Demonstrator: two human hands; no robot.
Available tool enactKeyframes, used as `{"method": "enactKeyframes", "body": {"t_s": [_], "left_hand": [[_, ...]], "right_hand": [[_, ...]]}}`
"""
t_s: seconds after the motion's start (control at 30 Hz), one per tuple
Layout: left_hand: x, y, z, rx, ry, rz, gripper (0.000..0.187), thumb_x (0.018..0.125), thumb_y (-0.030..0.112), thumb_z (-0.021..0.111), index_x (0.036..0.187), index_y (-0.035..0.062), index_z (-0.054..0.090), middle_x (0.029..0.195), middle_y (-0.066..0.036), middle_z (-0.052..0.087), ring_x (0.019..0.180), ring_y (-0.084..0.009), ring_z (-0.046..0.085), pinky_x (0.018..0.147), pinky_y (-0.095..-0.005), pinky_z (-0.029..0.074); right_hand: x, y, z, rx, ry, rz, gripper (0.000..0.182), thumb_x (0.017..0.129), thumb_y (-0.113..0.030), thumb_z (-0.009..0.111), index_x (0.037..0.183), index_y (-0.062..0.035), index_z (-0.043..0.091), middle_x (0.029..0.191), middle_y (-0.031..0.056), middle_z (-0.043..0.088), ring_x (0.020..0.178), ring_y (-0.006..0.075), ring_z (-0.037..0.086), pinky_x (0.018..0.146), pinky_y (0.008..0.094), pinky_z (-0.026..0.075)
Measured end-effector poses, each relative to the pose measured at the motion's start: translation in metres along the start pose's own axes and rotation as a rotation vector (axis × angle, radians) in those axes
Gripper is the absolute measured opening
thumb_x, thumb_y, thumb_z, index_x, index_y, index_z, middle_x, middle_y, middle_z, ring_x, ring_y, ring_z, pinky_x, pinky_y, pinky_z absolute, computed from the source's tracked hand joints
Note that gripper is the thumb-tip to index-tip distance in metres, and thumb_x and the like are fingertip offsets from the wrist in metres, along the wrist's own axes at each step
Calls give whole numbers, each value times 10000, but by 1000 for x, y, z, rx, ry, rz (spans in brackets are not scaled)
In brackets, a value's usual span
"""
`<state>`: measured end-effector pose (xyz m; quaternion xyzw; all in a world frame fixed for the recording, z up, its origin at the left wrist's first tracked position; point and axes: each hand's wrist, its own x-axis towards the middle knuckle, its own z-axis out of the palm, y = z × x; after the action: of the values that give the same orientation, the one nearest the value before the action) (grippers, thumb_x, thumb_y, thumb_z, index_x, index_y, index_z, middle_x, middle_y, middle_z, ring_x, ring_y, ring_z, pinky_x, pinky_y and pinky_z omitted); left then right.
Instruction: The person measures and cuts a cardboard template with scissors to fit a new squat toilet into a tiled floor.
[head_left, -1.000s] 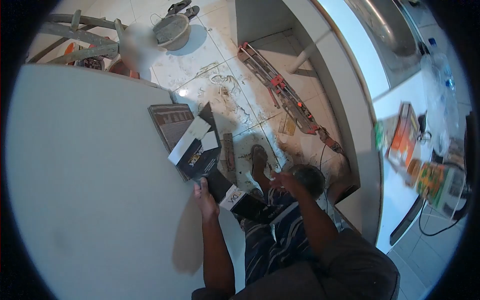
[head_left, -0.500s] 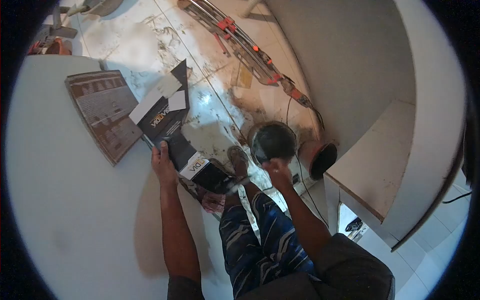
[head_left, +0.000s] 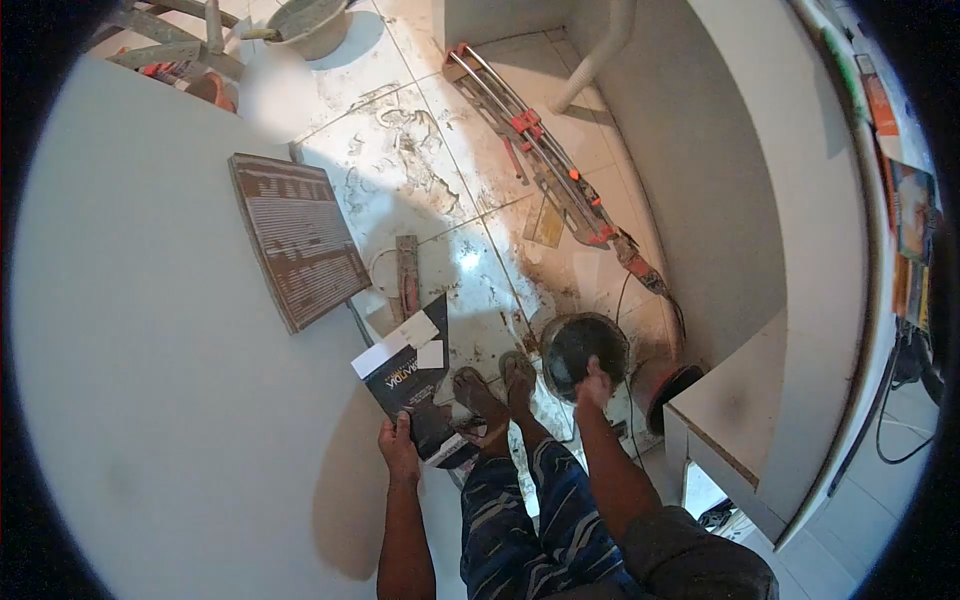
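My left hand (head_left: 400, 455) grips the edge of a black printed cardboard sheet (head_left: 392, 392), thumb on top. The sheet has white patches and pale lettering and hangs beside the white wall, above the floor. My right hand (head_left: 594, 385) is over the near side of a round black bucket (head_left: 572, 345). Its fingers point toward the bucket but are blurred, and whether they hold anything cannot be made out. Just right of the bucket is a reddish-brown one (head_left: 655, 385) with a dark inside.
A ridged brown tile (head_left: 305, 240) leans near the wall. On the dirty tiled floor (head_left: 465, 225) lie a red-and-silver tile cutter (head_left: 545, 145) and a flat tool (head_left: 407, 278). A basin (head_left: 310, 28) is at the back. A ledge (head_left: 735, 400) stands at right.
The camera view has shifted, showing more floor. My right hand has moved away from the cardboard's lower end to above the bucket. The left hand still holds the sheet.
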<state>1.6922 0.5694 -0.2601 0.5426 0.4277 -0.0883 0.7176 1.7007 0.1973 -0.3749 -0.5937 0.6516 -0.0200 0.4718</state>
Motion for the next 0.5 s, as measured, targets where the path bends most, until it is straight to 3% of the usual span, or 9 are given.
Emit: {"method": "enactKeyframes", "body": {"t_s": [0.03,0.13,0.17,0.27,0.4,0.47,0.5], "left_hand": [[-4,3,-1,26,33,-21,308,1006,252,634,1166,-6,580,1064,-53,635,966,-141,616,866,-277,498],[-12,6,3,109,44,-46,255,1009,229,629,1124,7,582,1038,-40,636,924,-121,616,837,-253,497],[-13,10,5,160,28,-48,240,1012,222,623,1115,9,581,1027,-32,635,897,-114,614,826,-247,495],[-31,31,26,124,10,-4,203,1017,223,617,1066,28,585,940,-4,616,812,-88,576,746,-241,480],[-32,30,5,349,-33,62,212,1008,236,632,1062,35,589,895,-2,605,783,-86,554,713,-256,476],[-45,56,27,304,-32,205,253,1008,285,627,1055,38,598,865,-21,605,777,-105,566,721,-279,488],[-49,73,28,450,-33,127,286,1008,309,622,1072,30,607,888,-41,622,796,-129,587,743,-300,501]], "right_hand": [[-11,-7,-15,30,95,13,456,896,-456,733,1069,-51,615,782,36,597,605,135,509,540,339,428],[-18,1,-54,249,18,163,513,870,-486,753,1104,-58,597,795,53,603,630,143,530,534,312,444],[-15,2,-59,287,20,101,492,860,-477,771,1075,-65,606,787,61,599,617,134,527,503,279,433],[-17,-19,-50,418,123,245,479,860,-456,779,1072,-62,608,771,57,596,579,153,526,471,300,426],[-4,20,-56,437,167,257,436,869,-423,771,1042,-43,646,811,67,633,604,196,568,471,332,439],[18,50,-68,134,70,-136,399,845,-378,785,1008,-28,688,875,81,675,674,232,615,555,369,480],[11,55,-87,-34,106,26,372,826,-362,781,985,-30,724,941,95,703,747,232,648,617,412,509]]}}
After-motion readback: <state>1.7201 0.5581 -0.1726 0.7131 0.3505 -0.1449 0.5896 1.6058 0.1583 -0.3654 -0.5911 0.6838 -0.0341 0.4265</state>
